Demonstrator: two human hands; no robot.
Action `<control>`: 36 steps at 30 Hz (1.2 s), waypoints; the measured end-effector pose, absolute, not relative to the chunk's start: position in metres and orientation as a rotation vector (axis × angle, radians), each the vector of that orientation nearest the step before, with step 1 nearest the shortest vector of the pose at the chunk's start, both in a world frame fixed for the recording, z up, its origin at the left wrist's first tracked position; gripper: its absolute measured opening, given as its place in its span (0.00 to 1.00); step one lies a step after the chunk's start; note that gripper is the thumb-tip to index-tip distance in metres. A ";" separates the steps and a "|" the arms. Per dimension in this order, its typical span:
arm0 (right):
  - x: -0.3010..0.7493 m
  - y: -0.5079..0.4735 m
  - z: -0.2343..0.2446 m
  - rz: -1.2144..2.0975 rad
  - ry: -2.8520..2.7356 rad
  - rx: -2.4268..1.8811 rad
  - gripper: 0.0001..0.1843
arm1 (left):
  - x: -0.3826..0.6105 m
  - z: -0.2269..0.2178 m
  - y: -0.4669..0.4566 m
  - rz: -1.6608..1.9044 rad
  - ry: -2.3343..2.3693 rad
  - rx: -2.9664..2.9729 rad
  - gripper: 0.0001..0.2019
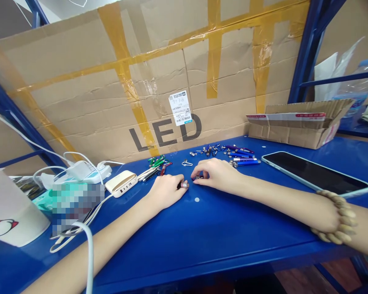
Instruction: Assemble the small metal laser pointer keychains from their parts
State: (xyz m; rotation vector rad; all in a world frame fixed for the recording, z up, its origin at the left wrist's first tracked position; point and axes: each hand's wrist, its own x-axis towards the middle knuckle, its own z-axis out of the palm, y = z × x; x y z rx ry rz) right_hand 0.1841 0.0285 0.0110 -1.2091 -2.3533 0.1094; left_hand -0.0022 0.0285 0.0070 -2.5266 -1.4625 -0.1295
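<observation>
In the head view, a person's two bare hands work close together over a blue counter point(199, 232). The left hand point(166, 190) grasps a small cylinder point(185, 185), its metallic end poking out past the thumb and forefinger toward the other hand; the rest of it is hidden in the grip. The right hand point(214, 171) pinches a small dark piece point(198, 177) between thumb and fingertips, partly covered, so its shape cannot be told. The two pieces are near each other but apart.

Just beyond the hands lies a silver clip point(187, 163). Left of it are green pieces point(156, 161), a dark red tube point(162, 170) and several slim silver and black tubes point(149, 174). Past the right hand are scattered small metal parts point(202, 152) and a cluster of blue tubes point(247, 162).

A phone point(317, 173) lies flat beyond the right forearm, which wears a beaded bracelet point(345, 220). Behind the phone sits an open cardboard tray point(290, 132). On the left are a cream charger point(121, 183), a white cup point(12, 216) and white cables point(89, 253). A large taped cardboard box point(79, 102) marked "LED" stands along the back, bearing a white label point(180, 108).
</observation>
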 end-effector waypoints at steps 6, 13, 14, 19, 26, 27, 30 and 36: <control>0.182 0.027 0.011 0.199 -2.335 -1.080 0.09 | -0.002 0.008 0.030 -0.100 -1.462 -2.532 0.15; 0.182 0.030 0.008 0.199 -2.315 -1.014 0.10 | -0.002 0.007 0.030 -0.101 -1.455 -2.523 0.15; 0.182 0.031 0.008 0.198 -2.312 -0.991 0.10 | -0.002 0.007 0.030 -0.098 -1.456 -2.520 0.15; 0.182 0.031 0.008 0.207 -2.348 -0.880 0.09 | -0.002 0.007 0.032 -0.070 -1.464 -2.524 0.16; 0.182 0.030 0.006 0.140 -2.445 -0.802 0.10 | -0.001 0.009 0.032 -0.034 -1.491 -2.513 0.17; 0.182 0.029 0.006 0.129 -2.452 -0.800 0.11 | -0.001 0.009 0.032 -0.035 -1.488 -2.516 0.17; 0.183 0.029 0.005 0.121 -2.465 -0.794 0.11 | -0.001 0.008 0.032 -0.038 -1.476 -2.521 0.17; 0.184 0.029 0.005 0.154 -2.481 -0.783 0.12 | -0.001 0.007 0.033 -0.028 -1.490 -2.510 0.16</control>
